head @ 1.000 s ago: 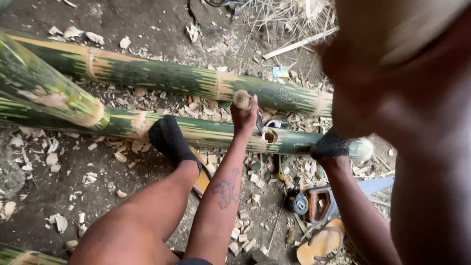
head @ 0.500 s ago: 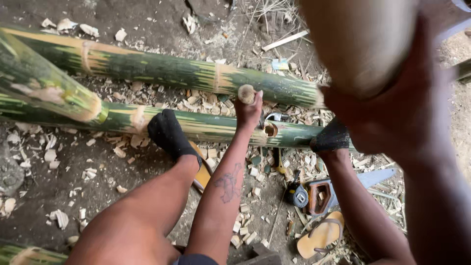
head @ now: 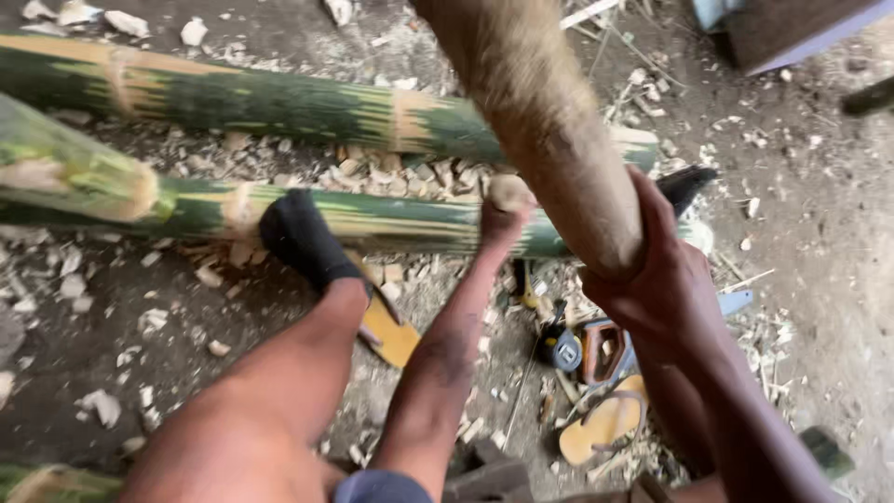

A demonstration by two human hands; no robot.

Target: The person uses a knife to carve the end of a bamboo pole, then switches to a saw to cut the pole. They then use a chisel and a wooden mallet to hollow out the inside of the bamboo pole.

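A wooden club [head: 549, 140] is gripped tight in the right hand [head: 666, 279], raised over the ground; the left hand [head: 503, 219] is closed around a round-topped tool [head: 509, 191] set against the nearer bamboo pole [head: 400, 224].

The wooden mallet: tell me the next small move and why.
Probably bring the wooden mallet down onto the butt of the tool in the left hand. The right hand holds the mallet raised above it, and the left grip sets that tool against the near bamboo pole, which a black-socked foot pins down.
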